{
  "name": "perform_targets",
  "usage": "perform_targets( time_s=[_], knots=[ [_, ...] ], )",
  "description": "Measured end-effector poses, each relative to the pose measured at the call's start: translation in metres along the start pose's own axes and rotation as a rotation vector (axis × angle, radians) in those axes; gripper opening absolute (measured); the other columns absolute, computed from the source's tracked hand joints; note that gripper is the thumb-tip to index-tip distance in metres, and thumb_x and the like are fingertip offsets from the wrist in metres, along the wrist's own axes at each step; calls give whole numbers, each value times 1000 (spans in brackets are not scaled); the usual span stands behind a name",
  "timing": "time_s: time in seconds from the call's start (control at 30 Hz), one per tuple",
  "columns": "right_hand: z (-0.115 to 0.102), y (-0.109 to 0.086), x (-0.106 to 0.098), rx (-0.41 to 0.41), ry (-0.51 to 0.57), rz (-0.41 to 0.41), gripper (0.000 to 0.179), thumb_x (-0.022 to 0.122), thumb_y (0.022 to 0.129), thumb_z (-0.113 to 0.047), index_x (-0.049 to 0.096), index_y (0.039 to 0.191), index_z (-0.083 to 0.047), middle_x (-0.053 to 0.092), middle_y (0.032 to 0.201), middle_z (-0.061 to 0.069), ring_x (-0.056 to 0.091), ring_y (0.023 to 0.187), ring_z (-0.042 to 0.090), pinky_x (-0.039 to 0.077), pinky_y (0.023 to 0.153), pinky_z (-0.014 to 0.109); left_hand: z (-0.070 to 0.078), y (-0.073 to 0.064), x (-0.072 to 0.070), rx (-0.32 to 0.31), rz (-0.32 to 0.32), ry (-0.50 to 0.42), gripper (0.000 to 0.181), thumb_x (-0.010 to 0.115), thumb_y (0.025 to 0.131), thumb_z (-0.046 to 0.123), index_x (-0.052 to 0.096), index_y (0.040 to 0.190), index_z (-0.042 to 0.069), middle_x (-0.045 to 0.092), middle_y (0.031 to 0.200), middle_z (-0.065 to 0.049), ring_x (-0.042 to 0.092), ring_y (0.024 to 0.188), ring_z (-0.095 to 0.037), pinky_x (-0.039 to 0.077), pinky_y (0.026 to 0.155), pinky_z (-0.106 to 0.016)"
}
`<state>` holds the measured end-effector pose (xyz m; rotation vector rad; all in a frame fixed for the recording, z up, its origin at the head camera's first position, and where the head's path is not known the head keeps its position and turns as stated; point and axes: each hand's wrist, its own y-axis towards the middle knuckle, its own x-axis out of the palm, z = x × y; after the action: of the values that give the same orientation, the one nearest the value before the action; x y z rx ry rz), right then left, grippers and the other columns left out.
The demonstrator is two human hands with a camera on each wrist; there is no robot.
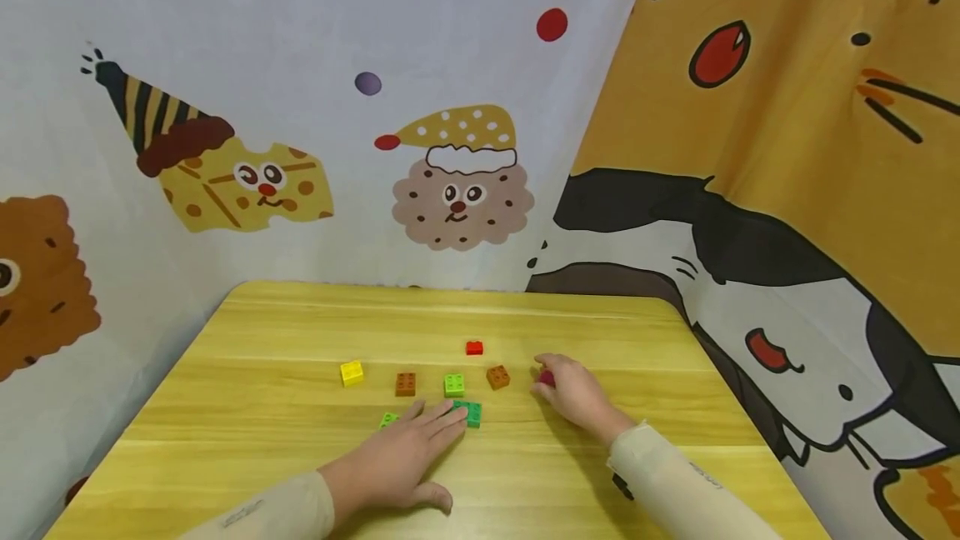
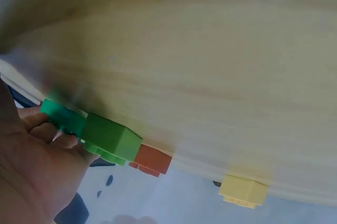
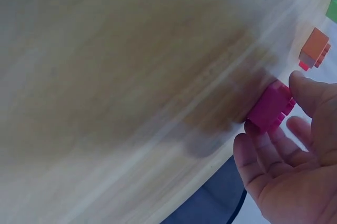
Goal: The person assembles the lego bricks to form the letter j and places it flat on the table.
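Note:
My left hand lies spread over the near-middle of the table, its fingertips at a dark green toy brick. A light green brick peeks out beside that hand, mostly hidden in the head view. In the left wrist view, the fingers reach along the dark green and light green bricks. To the right, my right hand pinches a magenta brick between thumb and fingers, low over the table. Most of this brick is covered by the hand in the head view.
Across the wooden table sit a yellow brick, a brown brick, a lime brick, an orange-brown brick and a small red brick. A cartoon-printed cloth hangs behind the table.

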<state>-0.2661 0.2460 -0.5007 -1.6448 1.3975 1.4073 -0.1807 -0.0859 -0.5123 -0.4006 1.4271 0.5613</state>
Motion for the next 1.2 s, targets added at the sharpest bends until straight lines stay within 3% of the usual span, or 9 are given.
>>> perform_targets(
  time_s=[0.17,0.3,0.4,0.53,0.73,1.2],
  knots=[
    [2,0,-2,75,7,-12,53,82,87,-31,63,131,-7,72,110,10,69,98,26,57,86,45,-2,2,0,-8,0,6,102,43,86,82,35,157,9,22,167,-5,20,153,-30,25,116,-63],
    [0,0,-5,80,48,-17,50,82,87,-29,63,128,-7,73,103,8,69,92,22,59,82,42,-2,2,-1,-8,1,9,102,43,86,82,35,157,9,22,167,-6,20,152,-30,25,117,-62],
    [-11,-1,-11,38,102,-20,46,81,88,-28,64,127,-8,73,106,4,69,95,19,59,82,38,0,2,-2,-10,-6,3,102,44,86,81,34,157,9,23,167,-6,21,152,-31,25,117,-62],
    [-37,-4,-18,-78,174,-64,37,78,91,-25,67,123,-10,71,106,-2,67,98,16,58,83,34,1,3,-4,-7,-11,0,102,43,87,81,34,157,9,23,166,-7,21,152,-32,25,117,-61],
    [-66,-9,-14,-228,200,-140,28,76,92,-27,68,116,-16,68,103,-9,65,97,10,57,83,30,1,5,-3,3,4,11,102,44,87,82,35,157,8,26,165,-8,23,151,-33,26,117,-60],
    [-82,-9,4,-274,261,-199,23,78,91,-23,67,110,-17,67,97,-10,63,92,3,58,79,27,2,5,-1,11,23,51,101,39,88,83,37,156,8,28,165,-8,25,151,-32,29,117,-59]
  ],
)
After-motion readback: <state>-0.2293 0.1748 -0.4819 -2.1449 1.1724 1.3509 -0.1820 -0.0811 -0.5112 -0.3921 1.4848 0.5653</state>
